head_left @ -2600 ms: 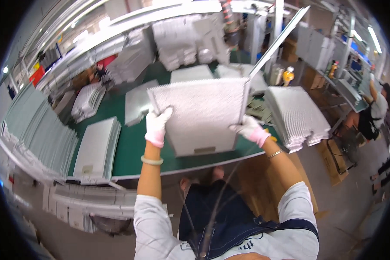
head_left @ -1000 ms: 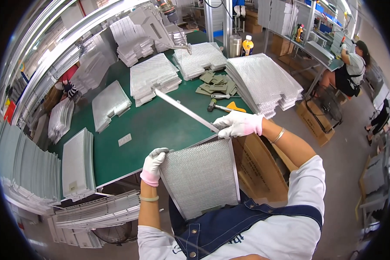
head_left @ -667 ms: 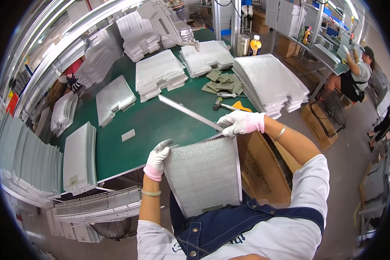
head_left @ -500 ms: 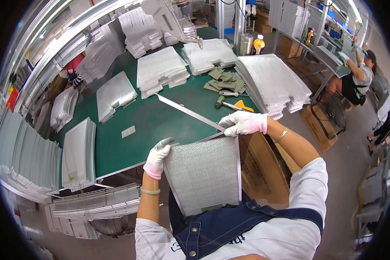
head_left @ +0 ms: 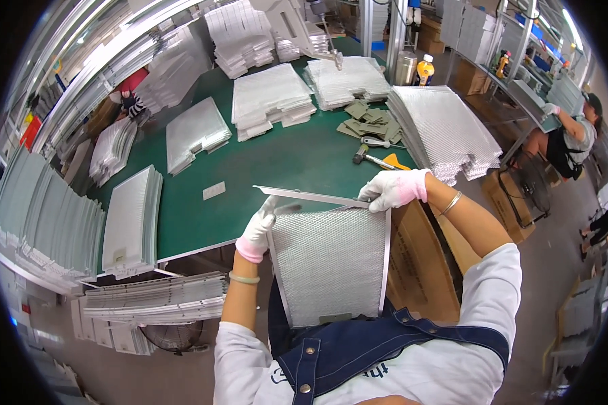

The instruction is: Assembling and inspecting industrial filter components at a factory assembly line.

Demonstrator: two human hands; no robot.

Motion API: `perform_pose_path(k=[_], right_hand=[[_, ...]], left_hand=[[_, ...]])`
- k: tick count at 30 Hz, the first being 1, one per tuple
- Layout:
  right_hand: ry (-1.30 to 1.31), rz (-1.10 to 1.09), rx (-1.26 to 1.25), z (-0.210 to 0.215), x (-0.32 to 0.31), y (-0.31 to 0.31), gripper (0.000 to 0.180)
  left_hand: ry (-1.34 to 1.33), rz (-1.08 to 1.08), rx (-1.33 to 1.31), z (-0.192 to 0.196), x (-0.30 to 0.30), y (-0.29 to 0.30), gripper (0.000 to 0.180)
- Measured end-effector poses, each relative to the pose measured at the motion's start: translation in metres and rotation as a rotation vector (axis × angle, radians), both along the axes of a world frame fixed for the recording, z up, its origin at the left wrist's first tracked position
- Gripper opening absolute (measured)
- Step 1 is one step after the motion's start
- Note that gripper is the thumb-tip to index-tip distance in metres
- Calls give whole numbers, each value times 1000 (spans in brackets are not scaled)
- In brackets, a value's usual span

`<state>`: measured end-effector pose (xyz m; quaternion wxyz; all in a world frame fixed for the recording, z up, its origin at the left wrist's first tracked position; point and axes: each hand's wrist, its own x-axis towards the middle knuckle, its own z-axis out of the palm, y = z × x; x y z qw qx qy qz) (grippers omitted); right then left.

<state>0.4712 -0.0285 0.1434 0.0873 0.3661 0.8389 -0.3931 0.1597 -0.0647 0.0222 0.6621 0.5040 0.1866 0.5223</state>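
A silver mesh filter panel [head_left: 331, 263] with metal edging on its sides rests upright against my lap. At its upper left corner my left hand [head_left: 255, 236], in a white and pink glove, is closed on the edge, with its raised fingertips slightly blurred near the strip. My gloved right hand [head_left: 395, 190] pinches the right end of a thin metal frame strip [head_left: 311, 196] at the panel's upper right corner. The strip lies almost level just above the panel's top edge, its left end close to my left fingertips. A small greenish plate [head_left: 335, 318] shows at the panel's lower edge.
On the green table [head_left: 263, 162] lie stacked mesh sheets [head_left: 273, 98], greenish plates [head_left: 371, 123], a hammer [head_left: 368, 156], a screwdriver [head_left: 380, 142] and a small white piece [head_left: 214, 190]. A cardboard box [head_left: 419, 263] stands right of my lap. Another person [head_left: 571, 131] works at far right.
The metal strip has swung from slanting out over the table to nearly level along the panel's top edge. My left fingers have lifted toward its free end. The view has shifted slightly.
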Motion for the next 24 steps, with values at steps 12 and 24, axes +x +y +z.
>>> perform_pose_path(k=[12,24], right_hand=[[-37,10,217,-18,-3,-17,32],[5,-27,225,-26,-51,-20,35]], left_hand=[[235,77,-175,24,8,-1,24],[246,122,-200,35,14,-14,20]])
